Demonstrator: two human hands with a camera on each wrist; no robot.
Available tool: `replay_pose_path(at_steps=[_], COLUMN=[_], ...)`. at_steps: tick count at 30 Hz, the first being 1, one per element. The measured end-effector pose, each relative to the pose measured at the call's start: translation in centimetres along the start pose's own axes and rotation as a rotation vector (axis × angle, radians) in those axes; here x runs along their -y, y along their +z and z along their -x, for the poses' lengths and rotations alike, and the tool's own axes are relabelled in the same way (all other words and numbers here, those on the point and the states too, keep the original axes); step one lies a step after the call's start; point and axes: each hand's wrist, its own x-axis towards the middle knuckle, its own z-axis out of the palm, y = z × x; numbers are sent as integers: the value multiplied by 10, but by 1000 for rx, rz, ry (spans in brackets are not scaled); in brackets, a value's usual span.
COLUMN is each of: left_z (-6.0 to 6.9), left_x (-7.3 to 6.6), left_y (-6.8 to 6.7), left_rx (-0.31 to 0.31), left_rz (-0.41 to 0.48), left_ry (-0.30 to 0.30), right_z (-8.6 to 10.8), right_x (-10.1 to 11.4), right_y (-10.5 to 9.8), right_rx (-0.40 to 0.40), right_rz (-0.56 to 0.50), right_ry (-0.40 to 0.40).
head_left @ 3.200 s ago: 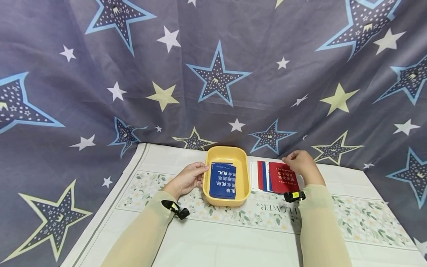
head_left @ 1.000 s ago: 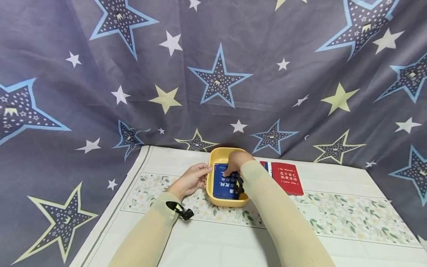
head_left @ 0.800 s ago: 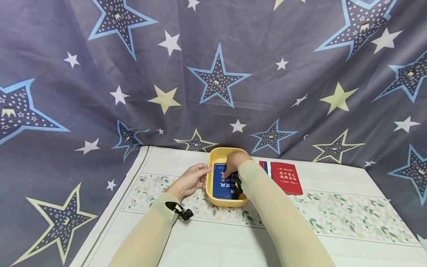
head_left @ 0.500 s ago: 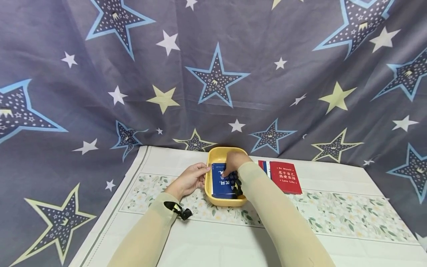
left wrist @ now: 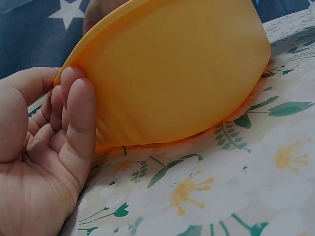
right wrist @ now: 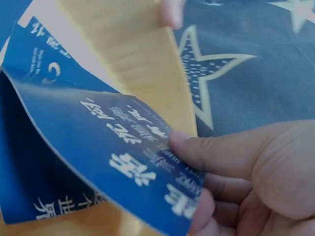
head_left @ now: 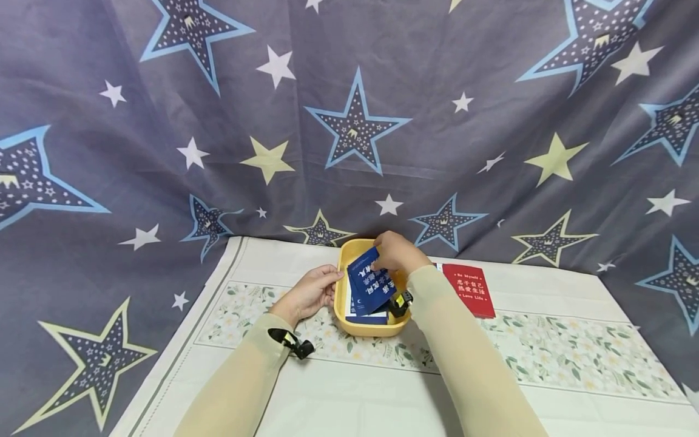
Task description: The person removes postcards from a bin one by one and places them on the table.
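Observation:
A yellow plastic tray [head_left: 371, 331] stands on the table with several blue cards in it. My left hand [head_left: 311, 292] pinches its left rim between thumb and fingers, which the left wrist view shows close up on the tray wall [left wrist: 172, 73]. My right hand [head_left: 397, 254] pinches a blue card [head_left: 371, 282] with white lettering and holds it tilted above the others. In the right wrist view that blue card [right wrist: 123, 142] bends upward from the thumb and fingertips. Under it lie more blue cards [head_left: 360, 319], one with a white edge; how many is hidden.
Right of the tray lies a red card [head_left: 471, 290] on the table, with other cards partly hidden behind my right sleeve [head_left: 464, 340]. A floral-banded white tablecloth [head_left: 338, 388] covers the table. A grey star-patterned curtain [head_left: 349, 194] hangs right behind the tray.
My right hand came from the red cards into the tray, then raised a blue card and turned it askew, uncovering cards below. The left hand stayed on the rim.

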Motion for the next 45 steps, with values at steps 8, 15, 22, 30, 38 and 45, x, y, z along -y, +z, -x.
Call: replay_pose_path(at_steps=[8, 15, 22, 30, 38, 45], left_z=[0, 0, -2, -1, -2, -2], left_x=[2, 1, 1, 1, 1, 1], left_y=[-3, -2, -2, -1, -1, -1], left_rx=[5, 8, 6, -7, -6, -3], left_rz=[11, 8, 2, -6, 1, 10], left_ry=[0, -3, -6, -7, -2, -6], right_z=[13, 36, 58, 76, 93, 97], right_x=[-31, -64, -94, -132, -165, -200], right_y=[-11, -27, -49, -67, -82, -84], right_rx=[-43, -126, -194, -240, -228, -203], right_rz=[-261, -392, -440, -459, -434, -397], right_ry=[22, -17, -25, -7, 78, 199])
